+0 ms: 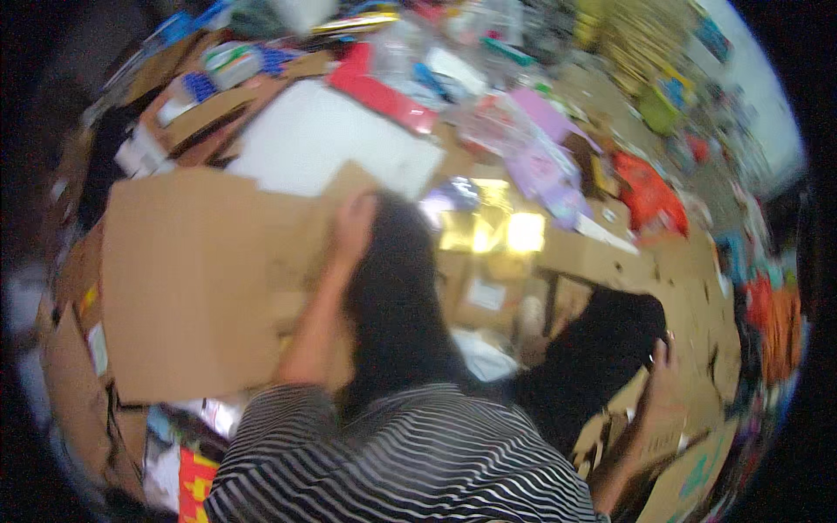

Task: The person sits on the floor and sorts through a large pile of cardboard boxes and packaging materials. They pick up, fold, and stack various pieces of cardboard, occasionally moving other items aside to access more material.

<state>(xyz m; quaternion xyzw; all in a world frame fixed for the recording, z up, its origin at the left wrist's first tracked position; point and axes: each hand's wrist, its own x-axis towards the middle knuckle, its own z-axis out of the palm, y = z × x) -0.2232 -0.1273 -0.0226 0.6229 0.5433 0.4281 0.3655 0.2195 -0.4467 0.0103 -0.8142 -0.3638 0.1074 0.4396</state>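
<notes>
A large brown cardboard sheet (189,281) lies at my left, its surface mostly plain. My left hand (356,219) is beside my left knee, over the cardboard's right side; blur hides whether its fingers grip the board. At the outer side of my other knee is my right hand (664,366), above a cardboard piece (693,314), with its fingers blurred. Between my black-clad legs lie a cardboard box (487,307) bearing a white label and a crumpled white bag (484,356). A shiny gold piece (494,219) reflects light just beyond.
Ahead lie a white board (327,137), a red strip (386,91) and a purple plastic bag (543,170). A red plastic bag (647,193) is farther right. Stacked cardboard (644,46) stands at the back. Mixed packaging crowds the floor around me.
</notes>
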